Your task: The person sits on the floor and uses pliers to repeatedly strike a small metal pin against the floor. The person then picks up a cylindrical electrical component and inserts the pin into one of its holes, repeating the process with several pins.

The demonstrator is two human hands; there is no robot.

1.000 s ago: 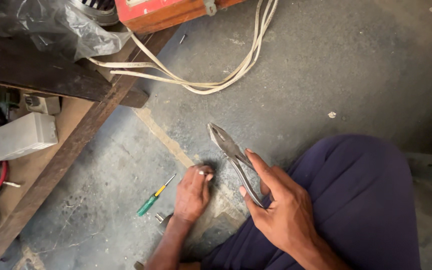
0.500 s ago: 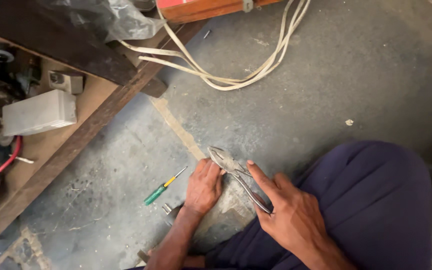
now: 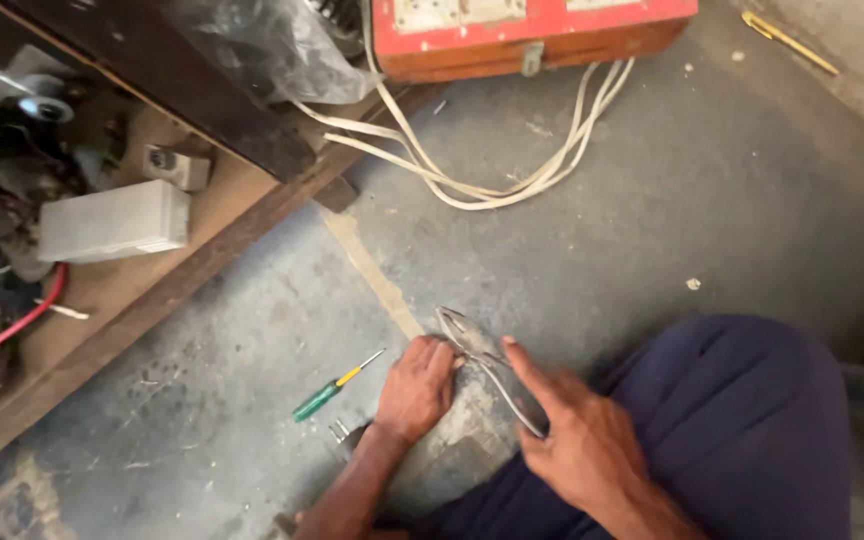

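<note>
Gripping bare-metal pliers in my right hand, fingers clamped on the handles, tips down on the concrete floor. Left hand curled, fingertips at the pliers' tips, contents not visible. Next move needs steady squeeze, I judge. Since earlier frames, pliers lowered toward left hand; green screwdriver unmoved.

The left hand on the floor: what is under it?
The left hand lies palm down on the grey concrete floor, fingertips beside the metal pliers that the right hand holds. Whatever is under the palm is covered. A green screwdriver lies nearby.
</note>
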